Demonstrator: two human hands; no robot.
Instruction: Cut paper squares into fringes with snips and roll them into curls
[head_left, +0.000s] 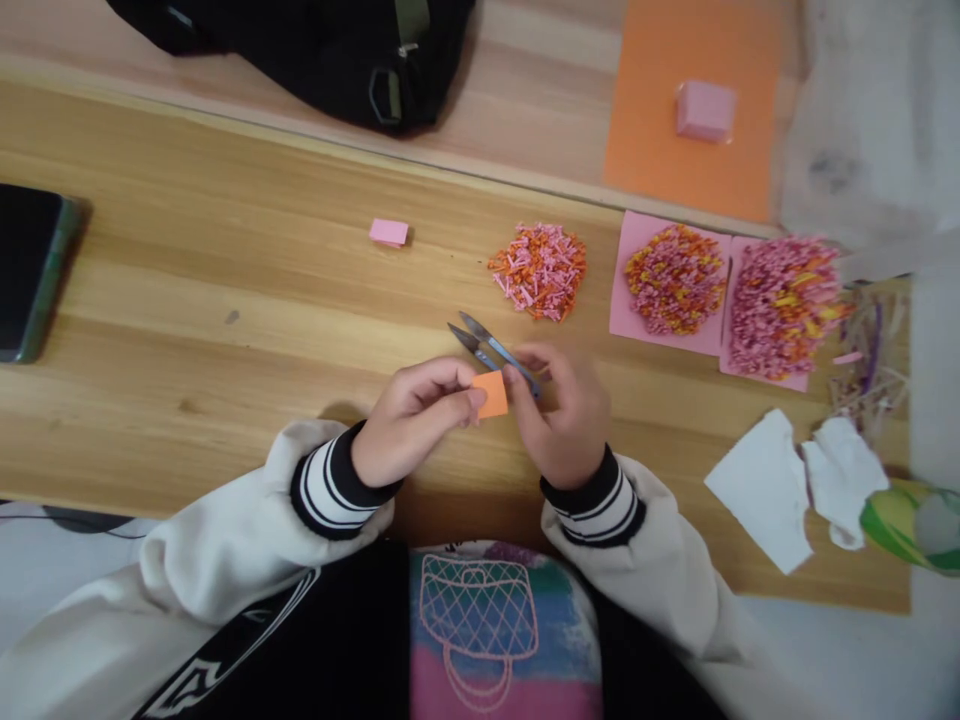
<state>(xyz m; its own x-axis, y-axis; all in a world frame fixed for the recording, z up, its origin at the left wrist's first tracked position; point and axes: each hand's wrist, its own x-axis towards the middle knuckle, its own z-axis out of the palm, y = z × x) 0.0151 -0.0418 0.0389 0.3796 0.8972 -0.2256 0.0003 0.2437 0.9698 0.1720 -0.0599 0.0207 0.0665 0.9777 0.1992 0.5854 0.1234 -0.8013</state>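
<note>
My left hand [420,412] pinches a small square of orange paper [492,394] between thumb and fingers. At the paper's right edge is the thumb of my right hand [562,412]. Its curled fingers are slightly blurred, and what they pinch, if anything, I cannot make out. A pair of thread snips [480,345] shows just beyond the paper, blades apart and pointing away to the left. Their handle end passes behind my right thumb. Past the snips lies a pile of short pink and orange paper bits [540,270]. A small folded pink paper piece [388,232] lies to its left.
Two pink sheets [621,318] on the right bear heaps of pink, orange and yellow bits. Behind them is an orange sheet [630,130] with a pink block [706,110]. A phone [30,275], a black bag [315,50] and white tissues [765,490] lie around.
</note>
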